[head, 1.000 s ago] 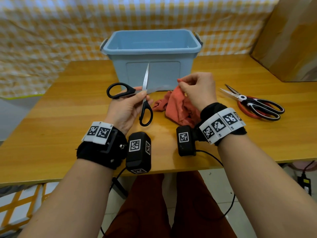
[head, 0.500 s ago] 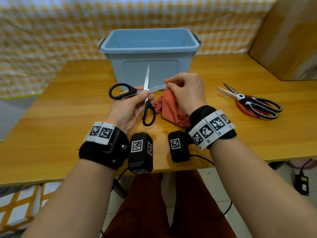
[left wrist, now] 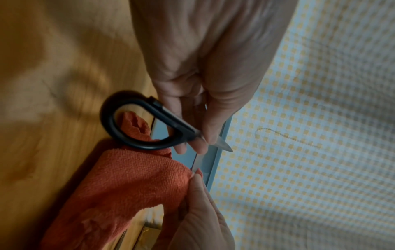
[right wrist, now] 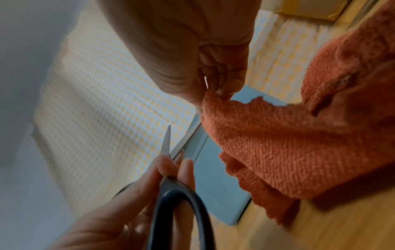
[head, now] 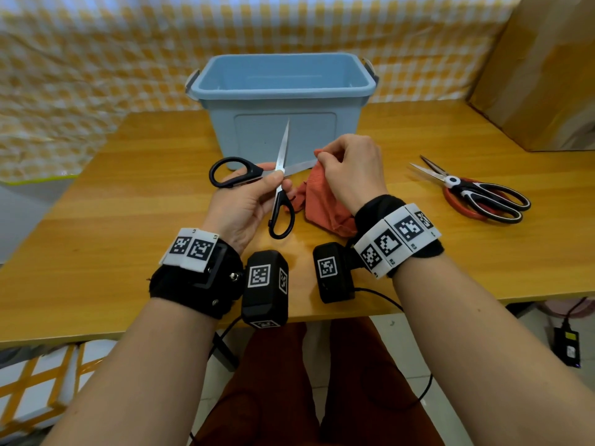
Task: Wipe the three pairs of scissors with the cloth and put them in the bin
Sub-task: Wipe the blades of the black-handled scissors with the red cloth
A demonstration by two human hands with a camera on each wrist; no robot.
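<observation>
Over the table point(head: 96, 220) | left hand point(head: 240, 204) grips splayed black scissors point(head: 280, 188) at the pivot, baring one blade | right hand point(head: 351, 170) pinches cloth point(head: 322, 204) round its tip to wipe | bin point(head: 283, 91) waits behind

Shiny metal scissor blades point(head: 283, 149), nubbly orange cloth point(head: 322, 201), seemingly matt plastic bin point(head: 283, 123), smooth wood table point(head: 128, 204).
</observation>
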